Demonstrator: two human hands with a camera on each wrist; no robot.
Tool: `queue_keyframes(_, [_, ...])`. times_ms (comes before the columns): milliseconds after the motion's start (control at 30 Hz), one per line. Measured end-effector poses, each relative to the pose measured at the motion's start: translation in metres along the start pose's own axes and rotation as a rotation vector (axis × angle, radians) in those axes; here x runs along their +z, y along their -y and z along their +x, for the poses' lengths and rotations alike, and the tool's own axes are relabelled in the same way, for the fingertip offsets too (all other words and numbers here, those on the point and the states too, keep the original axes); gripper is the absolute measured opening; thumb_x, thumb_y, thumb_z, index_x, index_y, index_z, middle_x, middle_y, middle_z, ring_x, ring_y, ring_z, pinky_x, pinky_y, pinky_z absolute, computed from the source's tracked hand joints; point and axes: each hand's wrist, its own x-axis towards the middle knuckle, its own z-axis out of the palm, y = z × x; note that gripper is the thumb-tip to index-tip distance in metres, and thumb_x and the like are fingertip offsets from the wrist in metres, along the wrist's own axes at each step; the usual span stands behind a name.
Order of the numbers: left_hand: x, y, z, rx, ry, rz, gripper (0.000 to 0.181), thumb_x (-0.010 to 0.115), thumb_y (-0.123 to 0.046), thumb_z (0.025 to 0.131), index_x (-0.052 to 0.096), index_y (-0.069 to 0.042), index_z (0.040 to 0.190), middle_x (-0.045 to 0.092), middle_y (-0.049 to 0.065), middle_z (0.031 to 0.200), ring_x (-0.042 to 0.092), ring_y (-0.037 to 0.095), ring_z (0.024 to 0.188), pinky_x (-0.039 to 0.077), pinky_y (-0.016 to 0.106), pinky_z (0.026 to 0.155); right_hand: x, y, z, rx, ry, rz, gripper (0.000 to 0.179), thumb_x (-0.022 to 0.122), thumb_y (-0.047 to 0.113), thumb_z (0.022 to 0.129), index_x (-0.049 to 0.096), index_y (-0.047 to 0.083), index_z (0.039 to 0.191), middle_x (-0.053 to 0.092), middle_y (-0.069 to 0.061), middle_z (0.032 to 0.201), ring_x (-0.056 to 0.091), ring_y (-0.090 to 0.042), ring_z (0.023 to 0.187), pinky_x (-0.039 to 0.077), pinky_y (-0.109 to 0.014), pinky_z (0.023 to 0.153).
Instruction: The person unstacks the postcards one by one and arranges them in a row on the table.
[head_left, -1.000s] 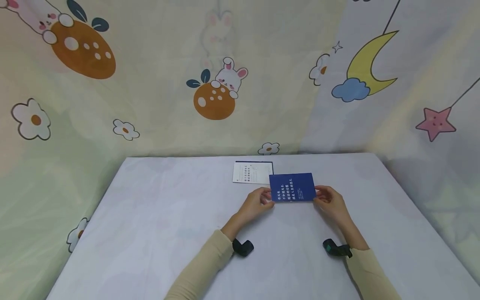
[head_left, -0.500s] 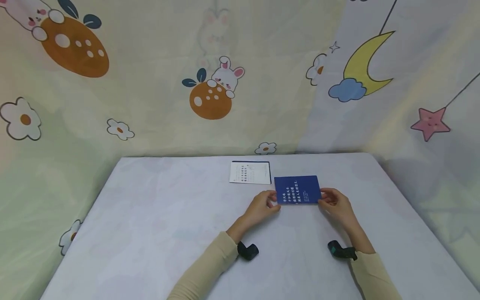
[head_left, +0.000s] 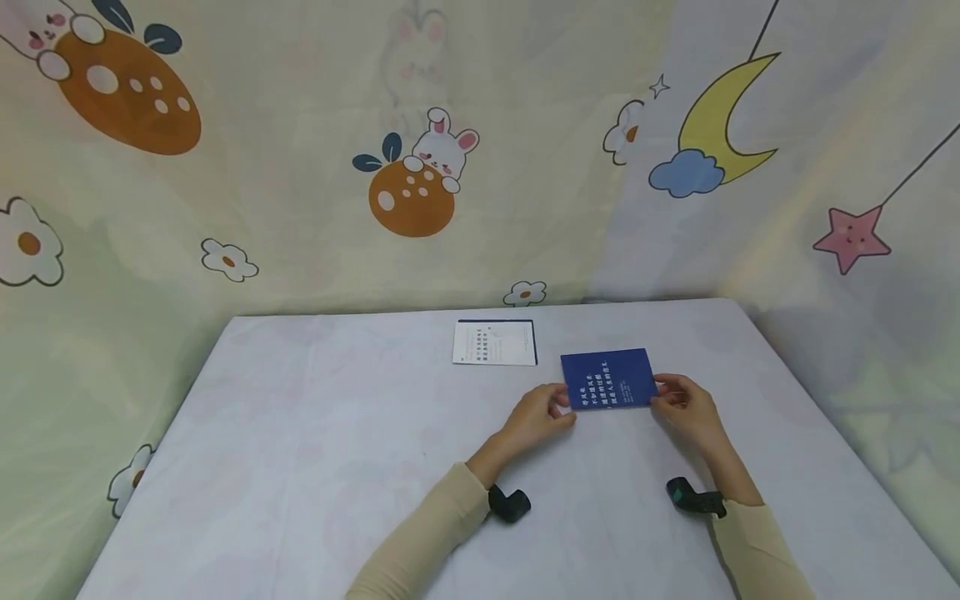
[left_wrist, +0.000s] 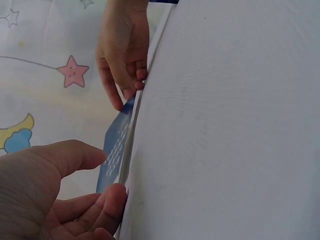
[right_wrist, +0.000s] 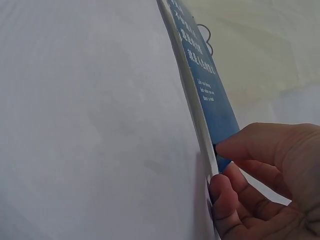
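Left hand (head_left: 534, 418) grips the left end of the blue book (head_left: 609, 379), lettered cover showing, over the far half of the table (head_left: 315, 467); right hand (head_left: 690, 412) pinches the opposite end, probably to keep it steady.

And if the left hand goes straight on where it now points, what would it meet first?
Probably the blue booklet: the left hand is right at its left edge, though depth is unclear.

Your blue rectangular paper booklet (head_left: 609, 379) looks smooth and perhaps matt; the flat white cloth-covered bench (head_left: 315, 467) is matt.
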Motion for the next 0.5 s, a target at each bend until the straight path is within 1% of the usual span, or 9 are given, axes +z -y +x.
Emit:
queue_keyframes(100, [0.004, -0.003, 0.002, 0.013, 0.006, 0.005, 0.055, 0.071, -0.016, 0.087, 0.053, 0.004, 0.134, 0.068, 0.006, 0.107, 0.059, 0.004, 0.08, 0.047, 0.017, 0.073, -0.004, -0.003, -0.001, -0.003, -0.011, -0.002, 0.042, 0.063, 0.001, 0.088, 0.055, -0.007, 0.128, 0.061, -0.027, 0.109, 0.057, -0.025, 0.09, 0.043, -0.015, 0.069])
queue_keyframes(233, [0.008, -0.007, 0.004, 0.025, 0.015, 0.013, 0.054, 0.071, -0.016, 0.087, 0.054, 0.004, 0.134, 0.068, 0.006, 0.107, 0.058, 0.003, 0.08, 0.047, 0.016, 0.073, -0.008, -0.006, -0.001, 0.003, -0.023, -0.014, 0.042, 0.064, 0.003, 0.088, 0.055, -0.007, 0.128, 0.061, -0.027, 0.109, 0.056, -0.021, 0.088, 0.042, -0.015, 0.068])
queue_keyframes(333, [0.011, -0.008, 0.006, 0.02, 0.024, 0.013, 0.053, 0.071, -0.016, 0.088, 0.054, 0.003, 0.134, 0.068, 0.005, 0.107, 0.057, 0.003, 0.08, 0.046, 0.016, 0.074, -0.01, -0.009, -0.002, 0.015, -0.022, -0.019, 0.042, 0.065, 0.004, 0.088, 0.055, -0.008, 0.128, 0.061, -0.027, 0.109, 0.055, -0.02, 0.087, 0.042, -0.016, 0.068])
queue_keyframes(500, [0.017, -0.011, 0.01, 0.005, 0.033, 0.028, 0.053, 0.071, -0.018, 0.088, 0.054, 0.001, 0.134, 0.068, 0.003, 0.107, 0.056, 0.002, 0.079, 0.045, 0.016, 0.073, -0.014, -0.013, -0.002, 0.031, -0.033, -0.034, 0.042, 0.064, 0.004, 0.089, 0.054, -0.008, 0.128, 0.06, -0.028, 0.11, 0.056, -0.024, 0.089, 0.041, -0.019, 0.069])
